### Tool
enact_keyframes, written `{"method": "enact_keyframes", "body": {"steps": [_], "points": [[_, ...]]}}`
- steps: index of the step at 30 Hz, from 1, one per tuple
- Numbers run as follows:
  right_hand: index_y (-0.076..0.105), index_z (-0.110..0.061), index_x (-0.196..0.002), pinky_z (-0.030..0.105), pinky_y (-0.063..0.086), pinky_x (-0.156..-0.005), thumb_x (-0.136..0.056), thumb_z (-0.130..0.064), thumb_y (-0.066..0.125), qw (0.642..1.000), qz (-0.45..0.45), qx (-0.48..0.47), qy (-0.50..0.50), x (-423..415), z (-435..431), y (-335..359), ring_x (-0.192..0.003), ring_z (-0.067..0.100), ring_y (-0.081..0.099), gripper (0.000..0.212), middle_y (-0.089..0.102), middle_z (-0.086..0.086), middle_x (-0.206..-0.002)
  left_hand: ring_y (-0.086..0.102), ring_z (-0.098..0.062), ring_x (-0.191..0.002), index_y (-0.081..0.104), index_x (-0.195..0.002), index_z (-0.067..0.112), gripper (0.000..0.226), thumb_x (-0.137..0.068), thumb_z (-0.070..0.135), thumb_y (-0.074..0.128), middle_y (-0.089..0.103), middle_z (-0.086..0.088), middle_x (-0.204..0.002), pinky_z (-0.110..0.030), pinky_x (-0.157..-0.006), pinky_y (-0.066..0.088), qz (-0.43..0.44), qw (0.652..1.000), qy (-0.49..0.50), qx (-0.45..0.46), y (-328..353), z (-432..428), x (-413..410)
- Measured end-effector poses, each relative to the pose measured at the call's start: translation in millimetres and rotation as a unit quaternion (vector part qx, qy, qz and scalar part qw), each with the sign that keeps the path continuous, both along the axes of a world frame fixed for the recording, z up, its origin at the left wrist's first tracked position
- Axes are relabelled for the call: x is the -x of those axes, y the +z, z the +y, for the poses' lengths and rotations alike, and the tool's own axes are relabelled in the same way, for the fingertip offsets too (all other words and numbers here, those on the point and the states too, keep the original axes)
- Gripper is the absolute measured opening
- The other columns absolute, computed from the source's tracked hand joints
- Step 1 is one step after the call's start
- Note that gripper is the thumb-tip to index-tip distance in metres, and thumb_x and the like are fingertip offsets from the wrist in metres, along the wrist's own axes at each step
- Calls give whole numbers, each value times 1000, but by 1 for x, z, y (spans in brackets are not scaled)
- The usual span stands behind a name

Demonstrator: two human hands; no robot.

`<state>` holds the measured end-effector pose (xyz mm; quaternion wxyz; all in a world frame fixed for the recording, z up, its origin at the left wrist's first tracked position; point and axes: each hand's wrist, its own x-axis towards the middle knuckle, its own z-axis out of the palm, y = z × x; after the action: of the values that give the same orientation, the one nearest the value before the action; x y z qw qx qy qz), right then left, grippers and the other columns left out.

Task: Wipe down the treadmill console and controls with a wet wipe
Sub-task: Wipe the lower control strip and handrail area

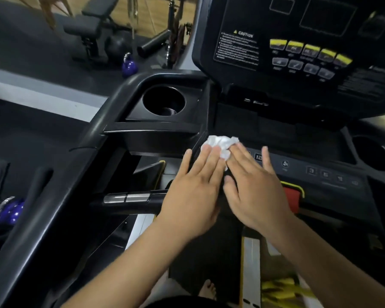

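We find both hands, left hand (192,192) and right hand (257,187), fingers flat and spread, pressing the crumpled wipe (220,144) onto the control panel (320,174), likely for firm contact

Crumpled wipe (220,144) on lower control panel (316,174), under both hands; cup holder (163,101) behind-left, display console (298,47) behind, kettlebell (129,67) far left.

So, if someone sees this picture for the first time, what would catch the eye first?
Probably the crumpled white wipe at centre, pressed onto the dark lower control panel under the fingers of the left hand and right hand. Next, the row of yellow buttons on the upright console, upper right, and the purple kettlebell on the floor beyond.
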<state>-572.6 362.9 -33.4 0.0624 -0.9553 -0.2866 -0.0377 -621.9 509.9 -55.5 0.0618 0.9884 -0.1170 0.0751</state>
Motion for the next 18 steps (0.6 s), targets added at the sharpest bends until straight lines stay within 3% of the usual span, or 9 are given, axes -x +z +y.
{"method": "enact_keyframes", "body": {"steps": [2,6,10,12,15,18], "points": [[43,-15,-143,53,8,-119,-92,-33,28,1000,9,3,4,7,-2,0,-145,11,18,57,36,2,-153,18,-32,-147,36,-147,2,75,-82,36,57,31,-17,-155,-54,-117,21,9,1000,-2,2,0,-3,5],[45,-17,-141,55,14,-117,-92,-31,41,998,30,8,56,41,-28,-4,-145,8,18,51,38,-2,-151,29,-30,-144,50,-138,4,71,-76,36,62,42,-14,-149,-55,-112,26,11,1000,-18,16,-8,-3,51],[48,-16,-139,56,17,-116,-94,-31,40,1000,7,-4,27,23,-30,3,-140,6,29,49,43,-4,-148,33,-25,-143,50,-139,11,67,-80,41,61,45,-9,-148,-57,-113,25,-2,1000,-6,-3,-1,-2,33],[53,-15,-135,55,17,-117,-94,-33,35,1000,5,-4,14,17,-21,8,-139,8,33,48,45,-2,-147,46,-23,-133,51,-136,14,58,-85,42,54,56,-5,-137,-56,-112,27,-6,1000,4,14,13,0,18],[46,-14,-141,54,13,-118,-96,-37,24,999,12,28,17,20,-10,6,-144,10,23,55,37,0,-152,59,-22,-102,55,-128,15,48,-89,42,47,64,1,-108,-52,-106,36,-26,999,29,35,23,6,10],[28,-13,-149,53,5,-119,-95,-38,16,998,24,49,23,12,1,9,-146,11,11,61,22,1,-159,52,-25,-102,61,-120,12,46,-92,42,40,58,-4,-116,-47,-105,37,-30,998,41,23,21,10,-1]]}}
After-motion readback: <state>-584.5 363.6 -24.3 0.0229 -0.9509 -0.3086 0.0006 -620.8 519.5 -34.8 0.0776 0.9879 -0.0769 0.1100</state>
